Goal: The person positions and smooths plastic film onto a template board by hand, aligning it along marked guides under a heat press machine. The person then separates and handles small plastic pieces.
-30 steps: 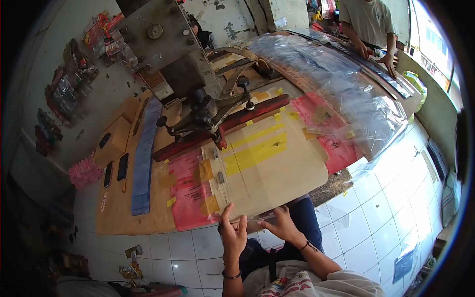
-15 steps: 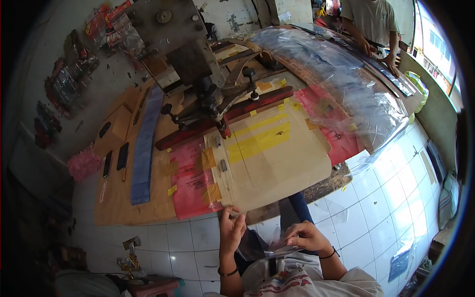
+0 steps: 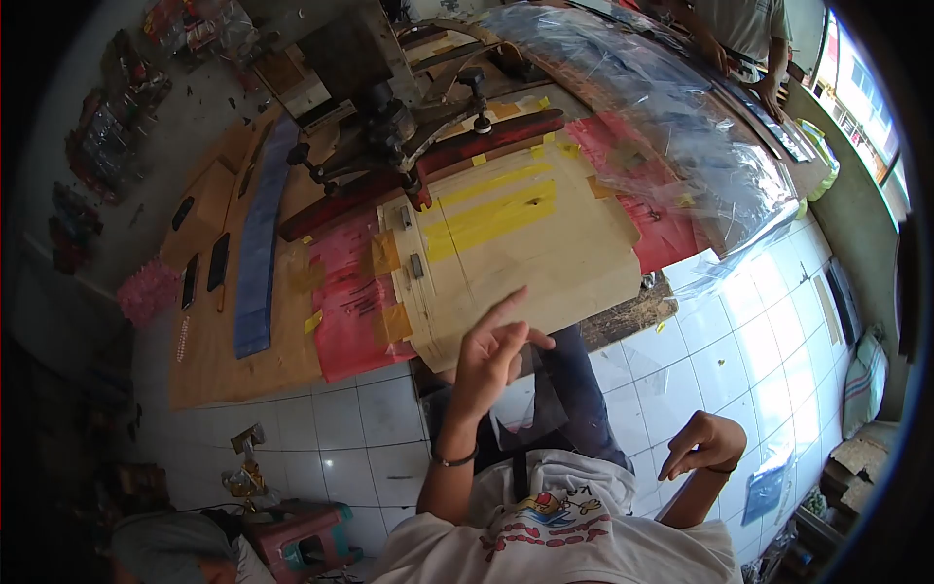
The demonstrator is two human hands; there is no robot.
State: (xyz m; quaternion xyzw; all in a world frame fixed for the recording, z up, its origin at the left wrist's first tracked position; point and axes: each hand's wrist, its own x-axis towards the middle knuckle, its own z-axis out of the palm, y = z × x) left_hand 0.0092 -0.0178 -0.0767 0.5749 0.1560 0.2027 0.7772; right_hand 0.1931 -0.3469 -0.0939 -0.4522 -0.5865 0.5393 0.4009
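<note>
My left hand (image 3: 494, 358) is raised over the front edge of a beige board (image 3: 535, 263) with yellow tape strips. Its index finger points forward, the other fingers are partly bent, and nothing shows in it. Out to the right, above the tiled floor, my right hand (image 3: 707, 444) hangs with loosely bent fingers, apart from the board and with no visible object in it. A see-through plastic piece (image 3: 530, 407) appears below my left hand, near my legs; its outline is hard to make out. Behind the board stands a press with a red bar (image 3: 457, 167).
Clear plastic sheeting (image 3: 671, 127) covers the far right of the table. On the left lie a blue strip (image 3: 261, 253) and a dark phone (image 3: 219, 261). Another person (image 3: 744, 49) works at the back right. A red stool (image 3: 302, 545) stands at lower left.
Both hands have come apart from the clear plastic piece they held. The left hand has moved forward and its fingers have extended; the right hand has swung out to the right. The view has shifted.
</note>
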